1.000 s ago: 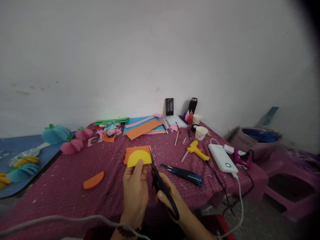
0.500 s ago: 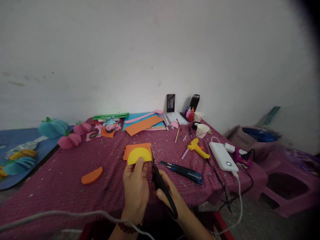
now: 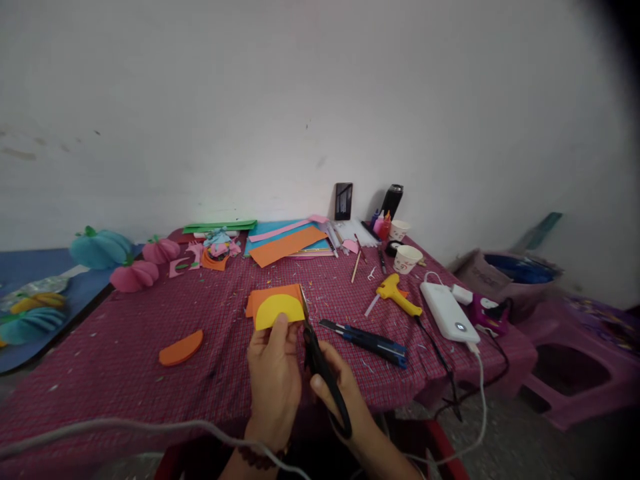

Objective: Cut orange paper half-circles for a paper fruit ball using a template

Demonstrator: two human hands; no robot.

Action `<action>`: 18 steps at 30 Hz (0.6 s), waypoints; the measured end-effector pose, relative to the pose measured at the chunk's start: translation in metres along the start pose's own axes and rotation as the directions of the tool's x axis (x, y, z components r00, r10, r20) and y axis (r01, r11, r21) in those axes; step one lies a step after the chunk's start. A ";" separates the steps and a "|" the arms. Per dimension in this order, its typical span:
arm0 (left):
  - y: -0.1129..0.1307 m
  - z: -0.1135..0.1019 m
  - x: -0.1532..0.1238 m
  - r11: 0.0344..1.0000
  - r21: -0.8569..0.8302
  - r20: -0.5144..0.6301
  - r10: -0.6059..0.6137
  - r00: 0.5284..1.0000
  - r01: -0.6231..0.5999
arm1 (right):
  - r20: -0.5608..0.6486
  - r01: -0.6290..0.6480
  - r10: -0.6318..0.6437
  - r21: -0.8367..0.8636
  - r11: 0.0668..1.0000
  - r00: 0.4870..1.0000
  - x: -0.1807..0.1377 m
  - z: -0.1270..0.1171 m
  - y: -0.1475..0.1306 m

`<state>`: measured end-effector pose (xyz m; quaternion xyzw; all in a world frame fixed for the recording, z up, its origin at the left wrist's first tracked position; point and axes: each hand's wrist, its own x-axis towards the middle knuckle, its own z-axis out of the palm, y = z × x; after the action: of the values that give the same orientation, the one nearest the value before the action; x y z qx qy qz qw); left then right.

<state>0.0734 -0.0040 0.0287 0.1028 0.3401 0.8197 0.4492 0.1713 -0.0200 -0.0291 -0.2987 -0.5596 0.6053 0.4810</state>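
Between the thumb and fingers of my left hand point(image 3: 274, 373) is a yellow paper half-circle point(image 3: 277, 308), laid against an orange paper sheet point(image 3: 273, 291) that shows behind it. My right hand point(image 3: 345, 390) is closed round the black handles of a pair of scissors point(image 3: 323, 370). The blades point away from me at the right edge of the papers; whether they touch the yellow piece I cannot tell. A cut orange half-circle point(image 3: 181, 348) lies on the tablecloth to the left. Right of the scissors rests a blue utility knife point(image 3: 367, 341).
A yellow glue gun point(image 3: 397, 295), a white power bank point(image 3: 449, 312) with cables and a paper cup point(image 3: 407, 259) are on the right. Paper sheets point(image 3: 287, 245) and scraps lie at the back. Paper pumpkins point(image 3: 134, 275) stand left. A grey cable point(image 3: 150, 425) crosses in front.
The view has shifted slightly. Both hands keep their hold on the papers and scissors, with the blades still at the right edge of the papers.
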 end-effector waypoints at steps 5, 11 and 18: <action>0.000 0.000 -0.001 1.000 -0.020 0.021 0.003 1.000 -0.003 | -0.019 0.001 -0.001 0.018 1.000 1.000 -0.002 0.002 0.001; 0.001 -0.002 -0.001 1.000 -0.005 0.024 -0.017 1.000 0.017 | -0.031 -0.004 0.005 0.032 0.999 1.000 -0.004 0.003 -0.001; 0.003 -0.002 0.000 1.000 -0.017 0.026 -0.019 0.999 0.019 | -0.042 -0.025 0.025 -0.003 1.000 0.999 -0.006 0.006 -0.007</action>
<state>0.0707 -0.0063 0.0288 0.1063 0.3282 0.8169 0.4621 0.1701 -0.0286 -0.0228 -0.3192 -0.5466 0.6038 0.4846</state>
